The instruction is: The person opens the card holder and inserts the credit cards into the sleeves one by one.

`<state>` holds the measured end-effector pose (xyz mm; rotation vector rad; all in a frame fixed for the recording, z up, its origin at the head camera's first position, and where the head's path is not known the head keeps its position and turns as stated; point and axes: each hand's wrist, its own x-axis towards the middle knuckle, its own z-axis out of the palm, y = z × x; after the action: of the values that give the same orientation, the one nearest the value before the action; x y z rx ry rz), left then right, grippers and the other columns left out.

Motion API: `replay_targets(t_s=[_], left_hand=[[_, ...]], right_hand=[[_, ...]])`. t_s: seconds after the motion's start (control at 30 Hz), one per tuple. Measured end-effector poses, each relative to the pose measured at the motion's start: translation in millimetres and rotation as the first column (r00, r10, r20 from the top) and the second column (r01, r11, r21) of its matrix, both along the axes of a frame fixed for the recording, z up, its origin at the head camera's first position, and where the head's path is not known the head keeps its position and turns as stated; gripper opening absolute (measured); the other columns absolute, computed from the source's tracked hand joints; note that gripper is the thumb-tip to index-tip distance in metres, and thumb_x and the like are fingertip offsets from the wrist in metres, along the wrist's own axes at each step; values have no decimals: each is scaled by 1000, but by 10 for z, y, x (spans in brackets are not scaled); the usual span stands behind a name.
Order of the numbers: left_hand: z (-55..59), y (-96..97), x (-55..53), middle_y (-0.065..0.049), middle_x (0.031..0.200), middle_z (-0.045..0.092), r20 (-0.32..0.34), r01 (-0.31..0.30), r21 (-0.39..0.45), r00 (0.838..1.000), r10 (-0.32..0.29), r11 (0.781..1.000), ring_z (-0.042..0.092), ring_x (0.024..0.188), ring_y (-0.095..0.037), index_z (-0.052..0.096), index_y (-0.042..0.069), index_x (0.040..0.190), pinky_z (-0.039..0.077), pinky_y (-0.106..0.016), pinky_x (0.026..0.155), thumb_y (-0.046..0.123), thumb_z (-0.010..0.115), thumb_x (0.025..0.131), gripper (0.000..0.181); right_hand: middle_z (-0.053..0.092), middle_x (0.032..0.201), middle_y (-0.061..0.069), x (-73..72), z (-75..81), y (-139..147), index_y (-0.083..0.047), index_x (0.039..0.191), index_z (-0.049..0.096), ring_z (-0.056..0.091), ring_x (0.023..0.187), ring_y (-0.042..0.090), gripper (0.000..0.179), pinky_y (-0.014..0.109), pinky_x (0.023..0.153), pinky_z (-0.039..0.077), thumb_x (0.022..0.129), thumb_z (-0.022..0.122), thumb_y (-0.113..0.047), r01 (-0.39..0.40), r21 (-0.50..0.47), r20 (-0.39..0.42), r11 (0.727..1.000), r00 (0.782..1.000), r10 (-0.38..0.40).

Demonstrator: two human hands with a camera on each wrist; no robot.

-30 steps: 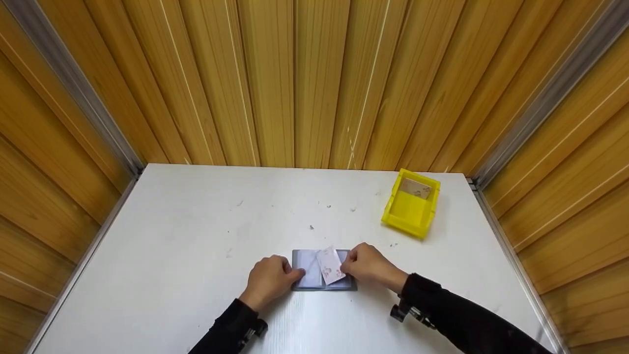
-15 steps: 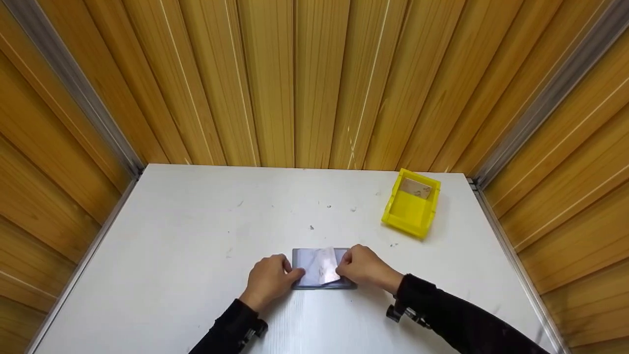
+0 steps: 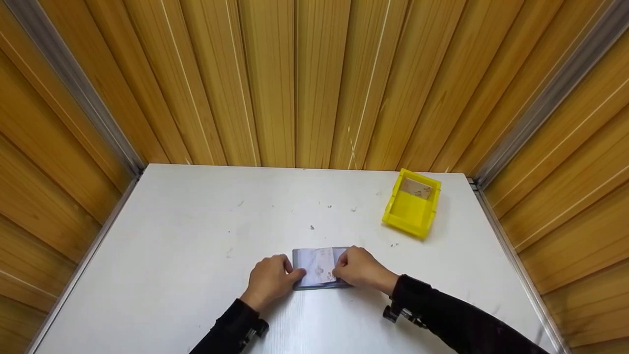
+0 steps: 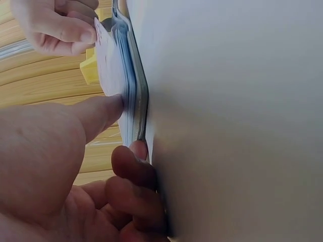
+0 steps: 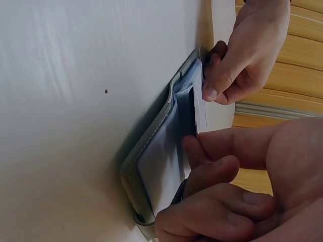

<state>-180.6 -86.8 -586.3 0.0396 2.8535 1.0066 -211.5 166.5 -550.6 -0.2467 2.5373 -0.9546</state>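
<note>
A small grey card holder (image 3: 297, 254) lies spread open on the white table, with clear plastic sleeves (image 5: 160, 164) inside. My left hand (image 3: 270, 279) grips its left side, thumb pressed on the sleeves and fingers curled at the cover's outer edge in the left wrist view. Between thumb and forefinger, my right hand (image 3: 361, 268) pinches the right edge of a pale card (image 3: 323, 265) with a pinkish print. That card overlaps the left-hand sleeves and stands nearly straight. In the right wrist view the right fingers hide part of the holder.
A yellow plastic bin (image 3: 408, 214) stands at the table's back right, with a brownish printed card (image 3: 415, 188) at its far end. Wood-patterned walls (image 3: 314, 83) enclose the white table (image 3: 196, 216) at the back and both sides.
My right hand has moved left with the card, which has turned from a slant to nearly straight over the left sleeves. The left hand keeps its grip in place.
</note>
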Motion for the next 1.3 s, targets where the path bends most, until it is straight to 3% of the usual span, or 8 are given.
replay_targets(t_s=[0.17,0.77,1.3], left_hand=[[-2,15,0,3,70,58,-2,5,-9,1000,-5,1000,52,67,-16,65,16,79,37,-31,63,45,86,92,38],[10,3,2,5,69,57,-43,28,-13,999,-28,1000,51,65,-15,65,16,79,36,-31,61,46,84,92,38],[-6,-9,12,5,66,53,-81,38,-12,996,-39,999,48,62,-14,61,17,77,34,-30,59,38,79,97,34]], right_hand=[[64,67,-6,15,-13,-55,-12,70,74,56,65,11,21,23,57,41,90,81,-17,-7,7,-12,1000,1000,7],[49,59,-9,36,-53,-187,-16,61,62,48,59,10,36,25,55,36,91,81,-16,-55,35,-105,998,993,59],[58,58,-11,23,-63,-223,-11,65,77,51,58,9,19,24,53,39,83,75,-8,-95,44,-180,995,978,101]])
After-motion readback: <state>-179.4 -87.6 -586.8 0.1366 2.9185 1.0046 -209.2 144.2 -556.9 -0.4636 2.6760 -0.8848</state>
